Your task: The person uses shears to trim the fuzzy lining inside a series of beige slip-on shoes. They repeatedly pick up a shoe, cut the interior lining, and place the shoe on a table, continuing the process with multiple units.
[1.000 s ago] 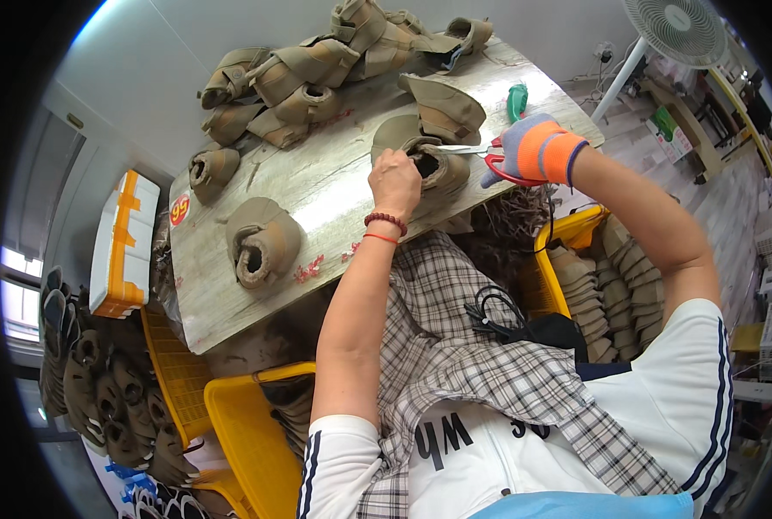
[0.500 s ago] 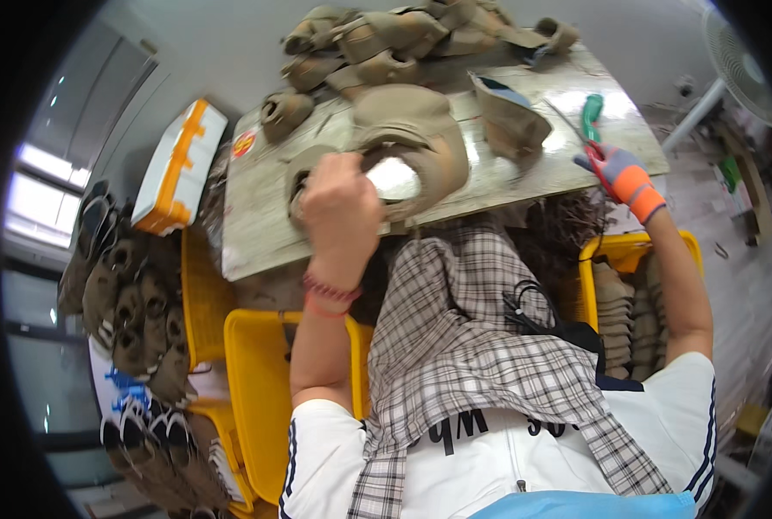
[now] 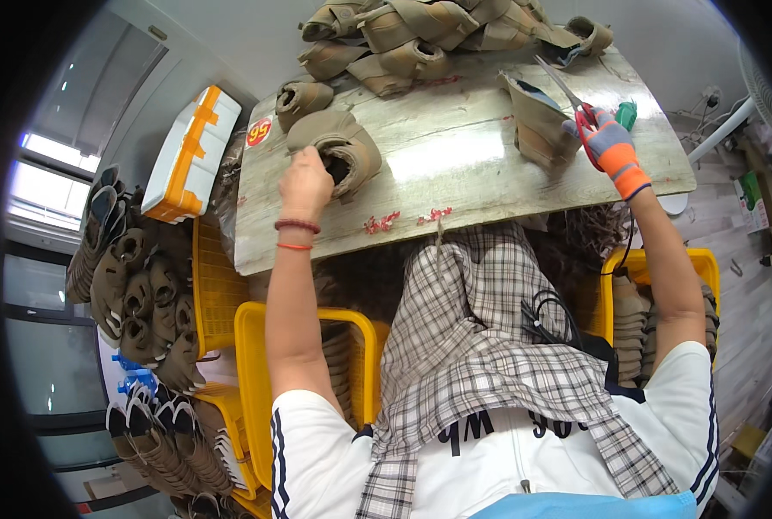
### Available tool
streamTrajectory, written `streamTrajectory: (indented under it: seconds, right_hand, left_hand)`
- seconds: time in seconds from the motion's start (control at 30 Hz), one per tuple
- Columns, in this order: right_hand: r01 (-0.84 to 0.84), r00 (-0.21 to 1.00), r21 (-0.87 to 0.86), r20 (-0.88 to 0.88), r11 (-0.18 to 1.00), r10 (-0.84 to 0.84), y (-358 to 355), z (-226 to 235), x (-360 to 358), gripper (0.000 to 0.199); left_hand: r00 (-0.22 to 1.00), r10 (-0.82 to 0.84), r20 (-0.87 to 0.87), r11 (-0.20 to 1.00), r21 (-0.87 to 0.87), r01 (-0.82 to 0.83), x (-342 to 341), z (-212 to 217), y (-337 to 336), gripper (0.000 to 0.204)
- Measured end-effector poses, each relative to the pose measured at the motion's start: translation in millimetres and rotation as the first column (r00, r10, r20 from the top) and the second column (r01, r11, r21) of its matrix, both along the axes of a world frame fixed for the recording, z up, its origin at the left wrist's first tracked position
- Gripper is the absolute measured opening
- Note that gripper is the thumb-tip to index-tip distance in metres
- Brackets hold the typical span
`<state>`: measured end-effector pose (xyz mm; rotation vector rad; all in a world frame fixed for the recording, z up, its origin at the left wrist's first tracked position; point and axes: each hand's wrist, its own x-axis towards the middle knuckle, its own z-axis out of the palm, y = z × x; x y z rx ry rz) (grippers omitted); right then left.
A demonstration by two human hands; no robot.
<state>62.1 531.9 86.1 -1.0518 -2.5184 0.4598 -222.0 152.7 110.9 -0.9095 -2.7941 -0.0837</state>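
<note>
My bare left hand [image 3: 306,183], fingers curled shut, grips the edge of a tan fabric shoe upper [image 3: 360,143] at the left of the table. The upper's dark opening faces me. In an orange and grey glove, my right hand [image 3: 618,149] is closed round red-handled scissors [image 3: 586,125] at the table's right side. Their blades point to the far left, away from me. Beside them another shoe upper [image 3: 537,130] stands tilted, its dark lining showing. A green object [image 3: 628,115] sits just beyond the glove; its kind is unclear.
Several tan uppers [image 3: 425,39] are heaped along the table's [image 3: 438,169] back edge; one more [image 3: 302,102] lies far left. Yellow baskets [image 3: 254,381] stand below on both sides. A white and orange box [image 3: 194,160] is beyond the left edge, a fan [image 3: 762,86] far right.
My left hand has moved left with the shoe upper, away from the table's middle. My right hand keeps the scissors, whose blades are now farther from the green object.
</note>
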Motion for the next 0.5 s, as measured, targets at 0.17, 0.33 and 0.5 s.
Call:
streamTrajectory:
  seconds: [0.17, 0.33, 0.5]
  right_hand:
    - [-0.137, 0.962, -0.263, -0.266, 0.955, 0.065, 13, -26, -21, 0.056]
    - [-0.086, 0.994, -0.229, -0.080, 0.970, 0.069, 13, -18, -24, 0.063]
    - [-0.083, 0.996, -0.183, -0.060, 0.980, 0.073, 22, -27, -21, 0.059]
  left_hand:
    - [0.975, -0.186, -0.119, 0.979, 0.063, 0.195, -32, 23, 16, 0.034]
    - [0.924, -0.276, 0.264, 0.937, 0.290, 0.197, -45, 28, 22, 0.058]
    - [0.858, -0.366, 0.360, 0.929, 0.199, 0.313, -101, 14, 35, 0.038]
